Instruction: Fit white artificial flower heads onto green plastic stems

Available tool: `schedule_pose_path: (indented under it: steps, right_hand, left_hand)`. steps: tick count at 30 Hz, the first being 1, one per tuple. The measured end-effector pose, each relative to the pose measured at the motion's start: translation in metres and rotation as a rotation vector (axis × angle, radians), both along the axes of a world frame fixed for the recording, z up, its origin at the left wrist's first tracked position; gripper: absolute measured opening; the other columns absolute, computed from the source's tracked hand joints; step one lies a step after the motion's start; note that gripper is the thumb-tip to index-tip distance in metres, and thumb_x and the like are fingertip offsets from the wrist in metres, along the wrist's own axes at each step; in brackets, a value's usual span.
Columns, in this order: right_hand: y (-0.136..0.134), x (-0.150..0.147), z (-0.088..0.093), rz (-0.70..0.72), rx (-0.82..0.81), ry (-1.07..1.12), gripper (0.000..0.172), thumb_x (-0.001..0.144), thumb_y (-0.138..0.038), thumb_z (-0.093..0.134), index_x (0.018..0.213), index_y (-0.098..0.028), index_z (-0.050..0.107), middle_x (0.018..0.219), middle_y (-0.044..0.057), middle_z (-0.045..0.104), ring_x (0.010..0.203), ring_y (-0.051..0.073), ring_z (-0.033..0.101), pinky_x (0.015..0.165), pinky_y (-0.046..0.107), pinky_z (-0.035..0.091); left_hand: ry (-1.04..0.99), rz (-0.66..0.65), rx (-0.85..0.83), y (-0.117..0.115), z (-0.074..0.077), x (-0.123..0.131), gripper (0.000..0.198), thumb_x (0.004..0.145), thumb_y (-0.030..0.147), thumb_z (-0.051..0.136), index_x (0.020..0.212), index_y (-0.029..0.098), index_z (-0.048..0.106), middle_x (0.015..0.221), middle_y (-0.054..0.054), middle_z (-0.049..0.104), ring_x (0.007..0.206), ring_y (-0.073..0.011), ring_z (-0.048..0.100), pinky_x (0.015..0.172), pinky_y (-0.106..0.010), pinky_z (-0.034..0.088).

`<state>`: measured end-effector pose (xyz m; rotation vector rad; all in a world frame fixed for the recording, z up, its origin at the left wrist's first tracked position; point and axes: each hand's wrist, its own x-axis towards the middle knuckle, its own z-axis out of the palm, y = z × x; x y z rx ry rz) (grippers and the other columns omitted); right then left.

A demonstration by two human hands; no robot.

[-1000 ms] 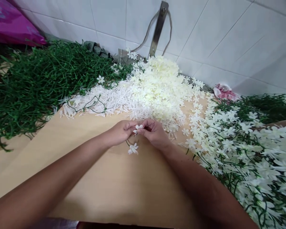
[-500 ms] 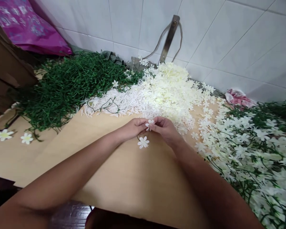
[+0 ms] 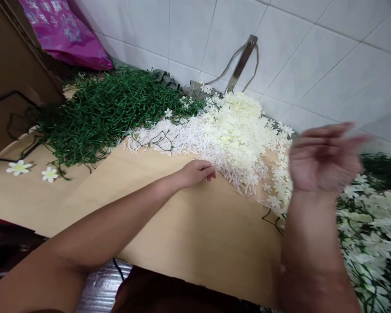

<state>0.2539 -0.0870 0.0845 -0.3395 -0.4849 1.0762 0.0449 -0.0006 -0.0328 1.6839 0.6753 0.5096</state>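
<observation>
My left hand (image 3: 198,172) rests on the brown board (image 3: 195,226) with its fingers loosely curled and nothing seen in them. Just beyond it lie a heap of thin white stamen-like pieces (image 3: 185,134) and a mound of loose cream flower heads (image 3: 237,126). My right hand (image 3: 322,161) is raised at the right, palm showing, its fingers apart and smeared by motion, holding nothing that I can see. Below and beside that hand spreads a pile of white artificial flowers on green stems (image 3: 374,230), partly hidden by my forearm.
A large heap of green plastic stems (image 3: 117,108) lies at the back left, beside a cardboard box (image 3: 22,74) and a purple bag (image 3: 71,39). Two yellow-centred flowers (image 3: 49,174) are at the left. A metal strip (image 3: 243,63) with cord leans on the tiled wall (image 3: 286,52).
My hands have parted. The small flower and stem held between them have left both hands. My right hand has swung up and right over the flower pile; my left stays at the board.
</observation>
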Motion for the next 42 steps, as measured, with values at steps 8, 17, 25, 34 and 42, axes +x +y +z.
schedule_pose_path:
  steps: [8,17,25,34,42]
  right_hand:
    - [0.118,-0.095,-0.066,-0.206,-0.235,-1.744,0.014,0.075,-0.012,0.063,0.088,-0.017,0.064,0.086,0.007,0.063,0.083,0.019,0.060,0.080,0.039,0.050]
    - [0.138,-0.092,-0.077,-0.275,-0.275,-2.183,0.005,0.077,-0.012,0.057,0.078,-0.016,0.061,0.084,0.008,0.061,0.077,0.020,0.056,0.074,0.035,0.044]
    - [0.123,-0.075,-0.067,-0.127,-0.398,-1.488,0.010,0.074,-0.009,0.055,0.081,-0.016,0.056,0.061,-0.003,0.055,0.054,0.010,0.053,0.057,0.028,0.043]
    - [0.111,-0.072,-0.069,0.084,-0.323,-1.119,0.016,0.065,-0.006,0.067,0.072,-0.016,0.058,0.063,-0.004,0.054,0.058,0.008,0.053,0.062,0.029,0.051]
    - [0.104,-0.070,-0.077,0.026,-0.294,-1.096,0.011,0.065,-0.017,0.069,0.068,-0.017,0.059,0.064,-0.003,0.057,0.062,0.008,0.052,0.068,0.028,0.047]
  left_hand:
    - [0.111,0.021,0.123,-0.003,-0.009,0.003,0.023,0.081,0.023,0.045,0.085,0.017,0.066,0.068,0.002,0.060,0.067,-0.0120,0.053,0.067,-0.024,0.038]
    - [0.145,-0.036,0.130,-0.002,-0.006,-0.003,0.024,0.081,0.024,0.046,0.092,0.019,0.067,0.075,0.001,0.065,0.068,-0.0122,0.055,0.066,-0.024,0.039]
    - [0.110,0.001,0.107,-0.003,-0.006,-0.001,0.024,0.080,0.023,0.047,0.092,0.017,0.067,0.070,0.001,0.062,0.063,-0.0108,0.051,0.062,-0.023,0.039]
    - [-0.052,0.153,0.033,-0.001,-0.002,0.002,0.016,0.080,0.018,0.049,0.081,0.015,0.064,0.064,0.002,0.054,0.065,-0.0106,0.051,0.069,-0.024,0.041]
    - [-0.333,0.499,-0.238,0.007,0.009,-0.001,0.017,0.079,0.020,0.059,0.095,0.014,0.059,0.074,0.002,0.059,0.060,-0.0060,0.049,0.061,-0.021,0.040]
